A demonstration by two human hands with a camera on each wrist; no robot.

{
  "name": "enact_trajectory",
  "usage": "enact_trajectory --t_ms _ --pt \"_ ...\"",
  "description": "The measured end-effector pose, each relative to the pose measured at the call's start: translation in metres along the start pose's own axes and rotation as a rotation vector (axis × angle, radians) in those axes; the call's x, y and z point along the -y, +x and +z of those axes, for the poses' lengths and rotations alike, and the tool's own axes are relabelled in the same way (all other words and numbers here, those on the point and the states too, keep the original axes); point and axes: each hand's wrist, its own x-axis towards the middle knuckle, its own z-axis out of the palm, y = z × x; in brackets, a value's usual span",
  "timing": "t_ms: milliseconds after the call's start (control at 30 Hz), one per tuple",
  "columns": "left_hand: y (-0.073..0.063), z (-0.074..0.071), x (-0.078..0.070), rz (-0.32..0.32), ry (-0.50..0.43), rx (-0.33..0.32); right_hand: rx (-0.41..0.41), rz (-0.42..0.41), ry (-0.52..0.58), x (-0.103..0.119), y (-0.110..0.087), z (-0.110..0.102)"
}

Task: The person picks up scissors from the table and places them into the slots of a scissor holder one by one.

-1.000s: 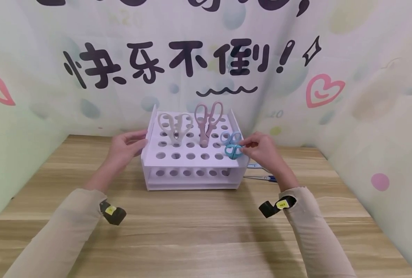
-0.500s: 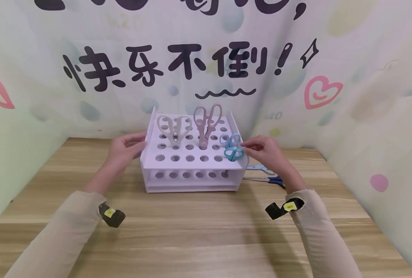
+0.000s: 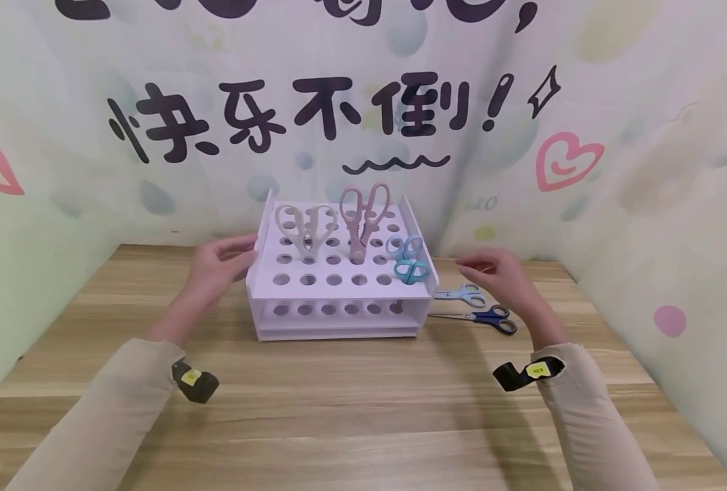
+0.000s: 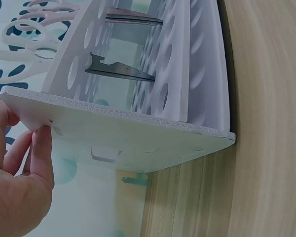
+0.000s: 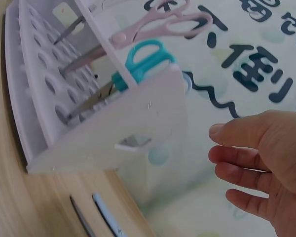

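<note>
A white rack (image 3: 339,292) with rows of round holes stands on the table. Cream scissors (image 3: 307,255), pink scissors (image 3: 356,239), light-blue scissors (image 3: 404,254) and teal scissors (image 3: 409,273) stand upright in it, handles up; their blades show between the tiers in the wrist views. My left hand (image 3: 215,264) rests fingertips and thumb against the rack's left side panel (image 4: 113,131), fingers not wrapped round it. To the right of the rack, apart from it, hovers my right hand (image 3: 501,276), fingers loosely bent, holding nothing.
Beside the rack's right side, light-blue scissors (image 3: 462,294) and navy-handled scissors (image 3: 492,318) lie on the wooden table (image 3: 339,409), tips toward the rack. A printed cloth (image 3: 204,184) hangs close behind the rack.
My right hand has moved away from the teal scissors to the right, so the scissors lying on the table show more fully. The left hand stays on the rack's side.
</note>
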Motion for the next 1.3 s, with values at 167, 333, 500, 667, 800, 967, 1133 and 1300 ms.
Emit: enact_trajectory --t_ms 167,333,500,667,800,967,1133,1300 --pt "-0.001 -0.001 0.000 0.000 0.009 0.004 -0.006 0.037 -0.038 -0.022 -0.011 -0.004" --pt "-0.001 -0.001 0.000 -0.003 0.006 0.006 0.002 0.082 -0.050 -0.042 -0.023 -0.008" --pt "0.000 -0.001 0.001 -0.004 0.015 0.001 0.011 0.115 -0.035 -0.060 -0.034 -0.011" --pt "0.001 -0.001 0.001 0.003 0.005 0.002 0.022 0.174 -0.021 -0.077 -0.044 -0.012" --pt "0.001 -0.001 0.001 0.006 0.001 0.006 0.001 0.211 -0.041 -0.088 -0.052 -0.012" --pt "0.000 -0.001 0.002 0.005 0.006 0.008 0.004 0.267 -0.052 -0.100 -0.059 -0.010" --pt "0.000 0.000 0.002 0.008 0.010 0.003 -0.010 0.316 -0.039 -0.114 -0.068 -0.007" --pt "0.000 0.000 0.001 0.005 0.010 0.001 -0.019 0.350 -0.050 -0.124 -0.073 -0.003"
